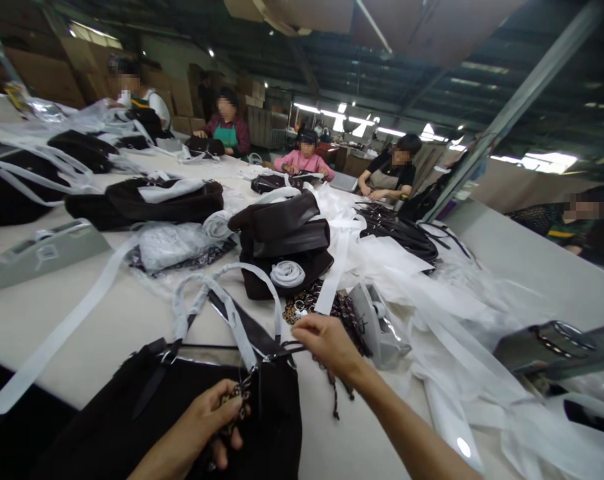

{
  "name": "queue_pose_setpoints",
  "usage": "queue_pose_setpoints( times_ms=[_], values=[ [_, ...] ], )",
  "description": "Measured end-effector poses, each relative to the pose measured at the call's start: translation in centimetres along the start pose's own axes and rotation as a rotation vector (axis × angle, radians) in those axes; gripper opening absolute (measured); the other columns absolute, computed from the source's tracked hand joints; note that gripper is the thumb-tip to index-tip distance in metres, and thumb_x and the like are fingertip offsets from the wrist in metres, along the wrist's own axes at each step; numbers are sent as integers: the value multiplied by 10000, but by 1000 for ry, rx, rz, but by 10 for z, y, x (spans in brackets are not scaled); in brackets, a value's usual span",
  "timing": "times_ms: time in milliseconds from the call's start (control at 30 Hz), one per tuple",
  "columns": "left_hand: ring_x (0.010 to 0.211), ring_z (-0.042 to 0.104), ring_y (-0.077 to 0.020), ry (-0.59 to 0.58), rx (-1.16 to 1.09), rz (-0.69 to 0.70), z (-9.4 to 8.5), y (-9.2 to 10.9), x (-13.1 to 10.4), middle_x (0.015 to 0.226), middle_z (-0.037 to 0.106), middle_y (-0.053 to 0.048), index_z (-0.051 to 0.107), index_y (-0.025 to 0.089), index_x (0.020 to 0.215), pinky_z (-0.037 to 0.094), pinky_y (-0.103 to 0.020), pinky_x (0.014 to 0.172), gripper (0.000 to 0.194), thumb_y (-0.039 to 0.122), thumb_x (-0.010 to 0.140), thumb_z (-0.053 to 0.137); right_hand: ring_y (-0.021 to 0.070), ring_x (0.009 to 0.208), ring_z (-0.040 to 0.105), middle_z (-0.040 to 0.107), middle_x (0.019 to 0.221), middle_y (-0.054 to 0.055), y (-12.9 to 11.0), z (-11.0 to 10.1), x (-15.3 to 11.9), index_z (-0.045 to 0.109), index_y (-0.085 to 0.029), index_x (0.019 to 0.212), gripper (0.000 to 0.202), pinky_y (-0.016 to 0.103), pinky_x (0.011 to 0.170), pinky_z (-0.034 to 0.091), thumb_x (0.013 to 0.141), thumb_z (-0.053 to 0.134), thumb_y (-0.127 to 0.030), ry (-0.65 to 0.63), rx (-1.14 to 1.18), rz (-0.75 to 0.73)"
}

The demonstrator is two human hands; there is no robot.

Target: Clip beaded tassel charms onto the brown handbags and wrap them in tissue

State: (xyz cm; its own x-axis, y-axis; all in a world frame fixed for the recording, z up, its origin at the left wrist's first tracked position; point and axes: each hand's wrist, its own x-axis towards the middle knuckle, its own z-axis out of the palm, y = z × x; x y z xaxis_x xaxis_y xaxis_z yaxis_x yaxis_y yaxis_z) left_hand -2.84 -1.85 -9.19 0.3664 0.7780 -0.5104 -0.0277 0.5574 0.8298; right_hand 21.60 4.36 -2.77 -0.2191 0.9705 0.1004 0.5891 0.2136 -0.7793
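A black bag (157,390) lies over the near edge of the table (325,437), its bottom cut off from sight. The left hand (205,420) is closed around a spotted charm (236,403) against the bag's front, the fingers hiding most of it. The right hand (327,337) is curled at the bag's top corner, gripping a thin dark cord (292,347); just where the cord ends, I can't make out. The bag's handles (239,333) stand up in pale wrapping.

Just beyond is a stack of dark bags (285,230), too dark to count, and beside it a heap of charms (342,307), partly covered by a white strip (339,267). A grey dispenser (379,327) stands next to the heap; another (47,253) sits toward the table's left edge. Crumpled white sheets (397,260) spread toward the right side, where a metal cylinder (539,350) is blurred.

Co-workers (305,160) sit along the far edge, hands partly hidden by bags. Behind them are cartons (47,73), bright lights (342,120) and a slanting post (517,100) under a dim roof.
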Motion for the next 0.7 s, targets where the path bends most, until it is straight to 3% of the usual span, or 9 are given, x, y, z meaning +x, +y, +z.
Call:
queue_pose_setpoints(
  times_ms=[133, 233, 300, 400, 533, 700],
  values=[
    [418, 558, -77, 26, -107, -90, -4, -3, -3, 705, 680, -42, 604, 178, 977, 414, -136, 390, 507, 611, 727, 690, 172, 860, 671, 744, 925, 31, 32, -25, 44, 736, -185, 949, 228, 274, 817, 494, 881, 530, -254, 148, -231, 57],
    [460, 596, -99, 70, -159, -120, -7, -8, -1, 757, 702, -59, 615, 183, 1020, 453, -153, 412, 552, 586, 670, 754, 174, 941, 659, 735, 1028, 43, 48, -34, 68, 723, -193, 1027, 266, 288, 882, 478, 894, 496, -228, 120, -376, 65],
    [524, 637, -137, 93, -175, -136, -9, -12, 2, 740, 702, -69, 632, 170, 967, 469, -160, 413, 559, 563, 609, 807, 173, 907, 663, 744, 979, 33, 57, -41, 75, 738, -207, 990, 256, 281, 860, 481, 882, 506, -213, 59, -428, 105],
    [591, 663, -176, 103, -185, -138, -9, -13, 7, 732, 700, -75, 642, 163, 876, 492, -177, 416, 543, 547, 550, 844, 187, 912, 659, 747, 931, 31, 72, -50, 73, 760, -221, 905, 228, 277, 862, 464, 827, 554, -163, -55, -533, 162],
    [430, 572, -113, 80, -132, -129, -10, -12, 8, 699, 703, -64, 634, 174, 862, 469, -182, 387, 524, 595, 596, 797, 216, 1016, 625, 724, 1024, 60, 86, -59, 56, 757, -214, 914, 231, 288, 906, 427, 783, 591, -122, -167, -644, 192],
    [454, 589, -129, 55, -109, -81, -10, -13, 8, 687, 696, -63, 626, 171, 890, 444, -173, 362, 543, 590, 592, 801, 218, 881, 645, 701, 872, 86, 96, -57, 32, 738, -178, 803, 142, 289, 790, 451, 799, 601, -141, -220, -724, 255]
  ],
)
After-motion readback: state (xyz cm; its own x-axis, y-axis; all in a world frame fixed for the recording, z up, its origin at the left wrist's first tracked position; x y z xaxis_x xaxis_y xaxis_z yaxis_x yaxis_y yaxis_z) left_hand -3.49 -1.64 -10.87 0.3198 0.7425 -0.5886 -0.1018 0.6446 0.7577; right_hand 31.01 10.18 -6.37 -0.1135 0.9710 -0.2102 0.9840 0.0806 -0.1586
